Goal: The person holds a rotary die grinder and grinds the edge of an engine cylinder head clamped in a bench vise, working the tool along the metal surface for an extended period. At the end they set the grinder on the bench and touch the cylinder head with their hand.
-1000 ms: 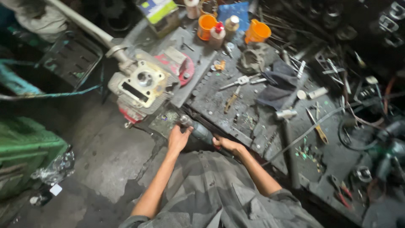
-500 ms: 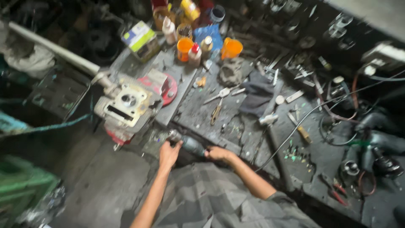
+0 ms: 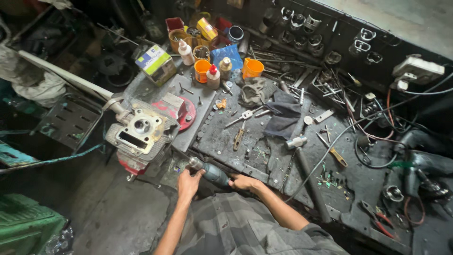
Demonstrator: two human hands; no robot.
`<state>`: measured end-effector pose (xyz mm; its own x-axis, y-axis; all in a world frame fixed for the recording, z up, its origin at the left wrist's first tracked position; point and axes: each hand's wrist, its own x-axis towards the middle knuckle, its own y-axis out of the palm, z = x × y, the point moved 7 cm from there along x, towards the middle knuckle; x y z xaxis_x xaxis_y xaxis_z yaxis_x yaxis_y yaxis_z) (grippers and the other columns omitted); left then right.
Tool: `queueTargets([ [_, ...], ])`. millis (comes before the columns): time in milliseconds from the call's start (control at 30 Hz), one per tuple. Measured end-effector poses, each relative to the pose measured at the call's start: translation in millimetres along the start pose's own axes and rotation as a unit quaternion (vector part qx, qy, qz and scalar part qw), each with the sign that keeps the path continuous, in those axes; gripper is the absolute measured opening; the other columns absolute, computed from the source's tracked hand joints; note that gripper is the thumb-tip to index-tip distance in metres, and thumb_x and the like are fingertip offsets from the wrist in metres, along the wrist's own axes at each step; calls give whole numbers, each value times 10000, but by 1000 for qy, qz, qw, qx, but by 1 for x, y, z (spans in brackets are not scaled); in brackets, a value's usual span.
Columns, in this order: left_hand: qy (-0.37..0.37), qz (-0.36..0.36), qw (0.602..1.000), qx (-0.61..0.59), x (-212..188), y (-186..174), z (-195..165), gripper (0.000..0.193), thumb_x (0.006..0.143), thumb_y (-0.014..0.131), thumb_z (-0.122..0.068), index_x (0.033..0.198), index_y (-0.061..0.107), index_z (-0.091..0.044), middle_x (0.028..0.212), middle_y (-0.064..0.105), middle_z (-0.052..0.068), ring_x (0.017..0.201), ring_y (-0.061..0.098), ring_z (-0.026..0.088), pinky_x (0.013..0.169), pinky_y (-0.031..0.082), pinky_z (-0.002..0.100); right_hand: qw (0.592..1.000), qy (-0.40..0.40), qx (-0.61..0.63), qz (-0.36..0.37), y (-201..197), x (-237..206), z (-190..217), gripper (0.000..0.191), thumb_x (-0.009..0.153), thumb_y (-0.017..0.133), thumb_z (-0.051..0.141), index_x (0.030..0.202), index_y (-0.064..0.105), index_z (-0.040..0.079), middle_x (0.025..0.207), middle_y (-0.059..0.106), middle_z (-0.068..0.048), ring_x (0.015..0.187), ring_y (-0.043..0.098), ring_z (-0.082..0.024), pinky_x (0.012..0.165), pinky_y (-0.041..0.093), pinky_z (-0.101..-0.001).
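Observation:
Both my hands grip a dark green handheld power tool (image 3: 213,173) at the near edge of a cluttered metal workbench (image 3: 264,146). My left hand (image 3: 188,182) wraps its front end by the silver nose. My right hand (image 3: 244,182) holds its rear body. Just left of the tool, a grey finned engine cylinder head (image 3: 141,133) sits clamped in a red vise (image 3: 181,111), with a long white pipe (image 3: 61,74) running off to the upper left.
Orange cups (image 3: 252,67), small bottles (image 3: 213,76), a carton (image 3: 157,63) and dark rags (image 3: 278,111) crowd the bench's far side. A hammer (image 3: 304,170), loose hand tools and red pliers (image 3: 375,218) lie to the right. Cables, sockets and another power tool (image 3: 420,165) fill the right edge.
The view has swung toward the right and back of the bench, so the cylinder head and my hands sit further left. My hands stay on the power tool.

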<state>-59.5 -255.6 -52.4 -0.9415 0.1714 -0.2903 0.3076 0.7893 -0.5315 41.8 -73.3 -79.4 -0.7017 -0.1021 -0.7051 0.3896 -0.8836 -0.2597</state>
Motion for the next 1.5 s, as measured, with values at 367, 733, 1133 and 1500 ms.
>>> queueTargets([
  [367,-19,-4,1000,8,0,-2,0,570,771,846,-425,1157,706,-29,1068,760,199,1040,718,373,864,543,458,999,-51,-3,5,1,5,5,610,959,550,264,1536,428,110,1446,591,-161,1325,543,-284,1112,410,-381],
  [733,-9,-5,1000,19,-1,-3,-2,581,793,832,-435,1203,681,-53,1103,745,200,1067,700,381,883,537,464,1000,-9,13,-5,2,7,1,655,944,589,251,1553,398,102,1494,542,-169,1376,502,-262,1141,376,-361],
  [1133,-8,-8,1000,-20,3,-2,6,520,794,829,-360,1187,674,-56,1096,750,184,1063,710,359,893,542,444,999,-19,16,-26,5,20,-7,608,929,610,217,1503,475,70,1449,606,-148,1321,560,-261,1108,421,-374],
  [1500,-25,-7,999,19,3,-4,18,602,794,822,-490,1197,674,-69,1140,728,198,1101,677,386,919,521,467,996,29,77,-35,17,25,-14,628,935,601,212,1528,454,67,1276,693,-167,1081,615,-269,953,501,-393],
])
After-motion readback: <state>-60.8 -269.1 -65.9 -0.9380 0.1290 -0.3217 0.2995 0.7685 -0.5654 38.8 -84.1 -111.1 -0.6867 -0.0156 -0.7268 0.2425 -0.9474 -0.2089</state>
